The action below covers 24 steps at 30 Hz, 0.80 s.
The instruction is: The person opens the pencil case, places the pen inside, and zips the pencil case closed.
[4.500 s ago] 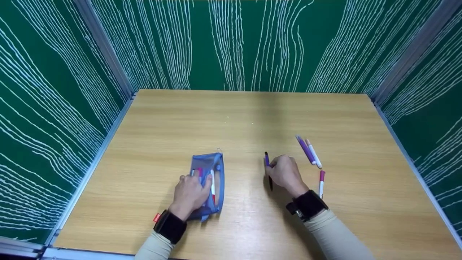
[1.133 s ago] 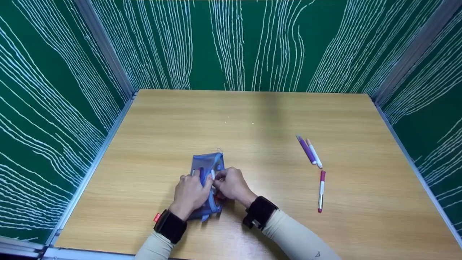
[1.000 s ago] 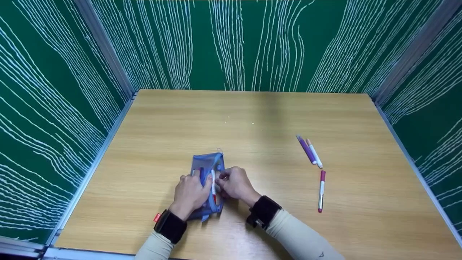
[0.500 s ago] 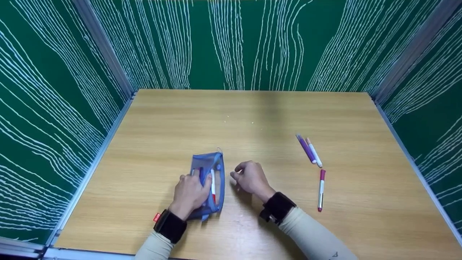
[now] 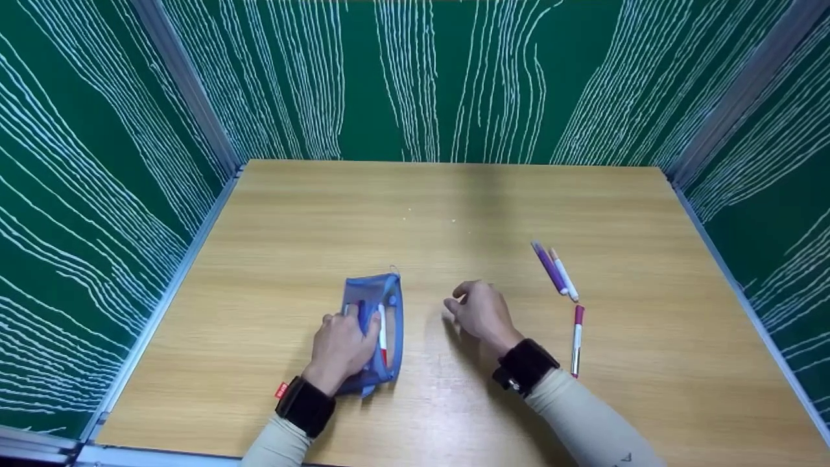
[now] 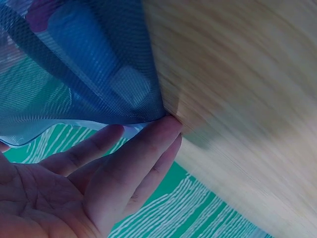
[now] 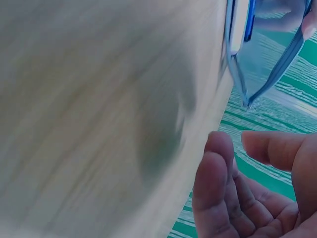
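Observation:
A blue mesh pencil case (image 5: 371, 285) lies unzipped on the table, left of centre. My left hand (image 5: 342, 350) grips it from the left, thumb at the edge of the opening and fingers along the mesh side. In the left wrist view, fingertips (image 6: 168, 126) meet the case's lower edge. A white marker with a red end (image 5: 382, 331) shows in the opening, and darker pens show through the mesh. My right hand (image 5: 485, 312) hovers to the right of the case, fingers loosely bent. In the right wrist view, nothing lies between its thumb and fingers (image 7: 210, 183).
On the right of the table (image 5: 324, 214) lie a purple pen (image 5: 550, 269) and a white marker with a tan cap (image 5: 564, 275), side by side. A white marker with a magenta cap (image 5: 577, 340) lies nearer, by the right forearm. Green patterned walls (image 5: 363, 78) surround the table.
My right hand carried a dark purple pen leftward into the pencil case and let it go. It has since drawn back to the right without it. The left hand stays on the case.

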### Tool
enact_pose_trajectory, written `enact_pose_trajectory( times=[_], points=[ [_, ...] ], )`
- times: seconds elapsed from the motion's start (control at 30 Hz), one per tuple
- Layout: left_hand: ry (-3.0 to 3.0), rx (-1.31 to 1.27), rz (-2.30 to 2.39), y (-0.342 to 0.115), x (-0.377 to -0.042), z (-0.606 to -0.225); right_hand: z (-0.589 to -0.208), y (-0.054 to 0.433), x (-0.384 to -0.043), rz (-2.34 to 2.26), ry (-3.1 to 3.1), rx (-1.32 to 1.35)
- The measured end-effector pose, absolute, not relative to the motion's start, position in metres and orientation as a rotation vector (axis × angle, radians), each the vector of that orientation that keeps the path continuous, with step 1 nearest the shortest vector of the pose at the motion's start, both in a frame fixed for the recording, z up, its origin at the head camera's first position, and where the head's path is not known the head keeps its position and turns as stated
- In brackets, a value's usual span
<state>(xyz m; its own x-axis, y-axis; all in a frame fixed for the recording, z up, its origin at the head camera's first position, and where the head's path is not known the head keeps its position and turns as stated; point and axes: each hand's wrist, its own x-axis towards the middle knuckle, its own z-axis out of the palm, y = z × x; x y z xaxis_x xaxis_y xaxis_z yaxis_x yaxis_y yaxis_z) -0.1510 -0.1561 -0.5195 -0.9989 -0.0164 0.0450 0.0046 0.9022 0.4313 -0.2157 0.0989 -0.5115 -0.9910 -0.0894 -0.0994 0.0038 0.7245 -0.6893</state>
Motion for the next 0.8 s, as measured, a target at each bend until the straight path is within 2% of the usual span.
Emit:
enact_pose_trajectory(
  times=[0.8],
  points=[
    [-3.010, 0.009, -0.671, -0.155, -0.152, -0.518, -0.515, 0.190, -0.247, -0.873, 3.117, 0.014]
  ],
)
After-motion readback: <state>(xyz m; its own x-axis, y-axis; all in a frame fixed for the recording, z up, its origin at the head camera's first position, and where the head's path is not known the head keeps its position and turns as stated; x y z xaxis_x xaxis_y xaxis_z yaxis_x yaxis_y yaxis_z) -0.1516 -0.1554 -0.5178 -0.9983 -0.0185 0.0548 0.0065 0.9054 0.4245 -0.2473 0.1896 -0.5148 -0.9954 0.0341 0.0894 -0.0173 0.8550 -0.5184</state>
